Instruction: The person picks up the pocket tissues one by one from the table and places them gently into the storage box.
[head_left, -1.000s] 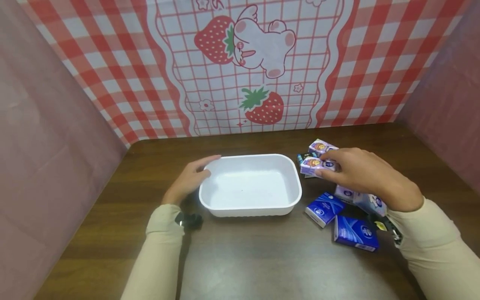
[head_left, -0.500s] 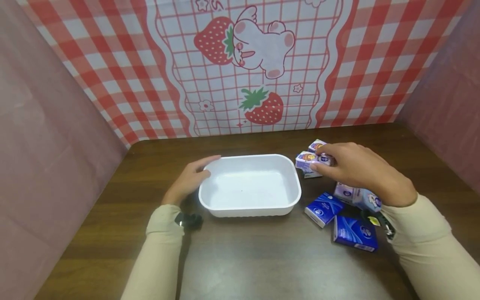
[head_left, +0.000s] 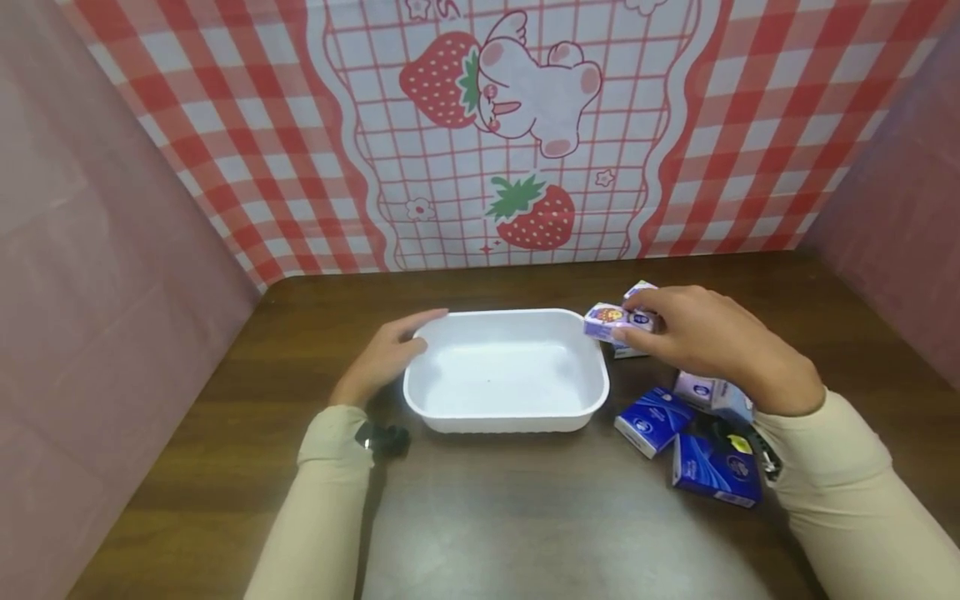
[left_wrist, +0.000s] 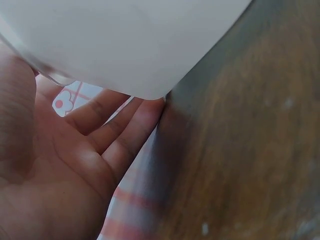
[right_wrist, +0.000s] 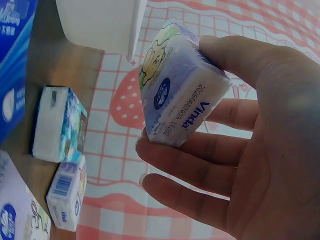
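A small purple pack of pocket tissues (head_left: 603, 322) with a cartoon print and "Vinda" on its end is in my right hand (head_left: 708, 337), pinched between thumb and fingers. In the right wrist view the tissue pack (right_wrist: 175, 95) is off the table, close to the tub's right end. My left hand (head_left: 381, 357) holds the left end of a white plastic tub (head_left: 502, 375), thumb over the rim and fingers outside. The left wrist view shows the tub's wall (left_wrist: 115, 45) above those fingers. Nothing lies inside the tub.
Right of the tub lie two blue boxes (head_left: 654, 422), a lilac tissue pack (head_left: 695, 387) and a pale blue one (head_left: 731, 402). Behind the held pack are another purple pack (right_wrist: 66, 196) and a dark teal-printed one (right_wrist: 60, 124). A checked cloth (head_left: 247, 150) hangs at the back.
My right hand has lifted the purple tissue pack off the others and carried it left, toward the tub's rim. The left hand stays on the tub. The head view has shifted slightly.
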